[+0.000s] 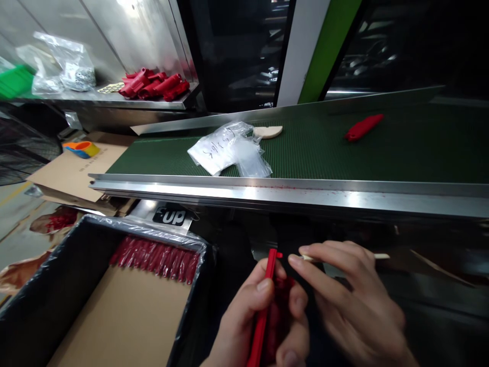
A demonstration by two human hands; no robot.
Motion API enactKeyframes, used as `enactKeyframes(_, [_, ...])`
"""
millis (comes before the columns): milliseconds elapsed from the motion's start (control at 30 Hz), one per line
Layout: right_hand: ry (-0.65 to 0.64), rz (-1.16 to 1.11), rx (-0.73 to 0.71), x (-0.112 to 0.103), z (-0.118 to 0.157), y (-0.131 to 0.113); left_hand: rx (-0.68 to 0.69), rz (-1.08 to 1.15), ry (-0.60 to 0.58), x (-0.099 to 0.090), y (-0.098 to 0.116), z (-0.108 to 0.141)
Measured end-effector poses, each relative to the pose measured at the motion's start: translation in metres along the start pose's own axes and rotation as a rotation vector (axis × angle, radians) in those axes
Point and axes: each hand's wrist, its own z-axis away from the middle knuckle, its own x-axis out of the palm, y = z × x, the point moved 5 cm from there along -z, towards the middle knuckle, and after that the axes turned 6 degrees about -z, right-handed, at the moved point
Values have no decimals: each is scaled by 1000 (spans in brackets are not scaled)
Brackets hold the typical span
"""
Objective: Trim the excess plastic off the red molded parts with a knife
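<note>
A long red plastic part [272, 270] is gripped in my left hand [248, 311], the thumb pressed against its side and the fingers wrapped round it. A small tab sticks out near its top end. To its right, my right hand [351, 290] holds a thin pale tool [382, 256] between thumb and fingers. One end of the tool shows by the fingertips, the other beyond the knuckles. The two hands are close but apart, in front of the conveyor's metal edge [244, 191].
On the green conveyor [313, 158] lie plastic bags [225, 148], a pale half-round piece [268, 132] and a red part [364, 127]. A lined box [198, 244] at left holds bagged red parts [156, 259]. More red parts [153, 84] sit on the metal shelf [114, 99].
</note>
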Motion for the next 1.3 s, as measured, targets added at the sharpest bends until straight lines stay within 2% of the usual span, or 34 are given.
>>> enactKeyframes(133, [20,23,-9,2,1,0,-105,66,-59,2,-7,1])
enactKeyframes(333, [-51,-2,-8,5,11,2,-104,210,-62,2,-12,2])
enactKeyframes(400, [-22,-10,46,0,11,4,-129,262,-7,-8,-18,2])
enactKeyframes(500, [113,46,183,-14,8,12,-150,319,158,-28,-26,3])
enactKeyframes(533, [135,52,201,-17,7,14,-146,319,169,-31,-26,4])
enactKeyframes(600, [131,22,204,-17,5,17,-121,287,144,-32,-22,4])
enactKeyframes(667, [75,-26,194,-11,6,19,-87,249,111,-28,-15,4])
enactKeyframes(833, [37,-128,291,5,22,32,-98,126,82,-17,2,-9])
enactKeyframes(900, [23,-100,309,6,29,43,-20,-83,167,-14,18,-23])
enactKeyframes(933, [25,-68,312,4,31,49,38,-257,224,-11,30,-32])
enactKeyframes(1000, [47,-6,308,-6,29,64,158,-716,326,0,62,-57])
enactKeyframes(1067, [93,50,304,-21,21,80,303,-1260,360,21,96,-92])
enactKeyframes(1133, [156,147,309,-40,7,96,500,-1771,315,43,122,-137])
enactKeyframes(1200, [204,309,328,-60,-11,115,591,-1960,276,52,137,-185])
enactKeyframes(1233, [187,406,340,-68,-21,126,605,-2026,265,52,140,-209])
enactKeyframes(1300, [72,571,366,-80,-44,153,568,-2150,240,46,139,-251])
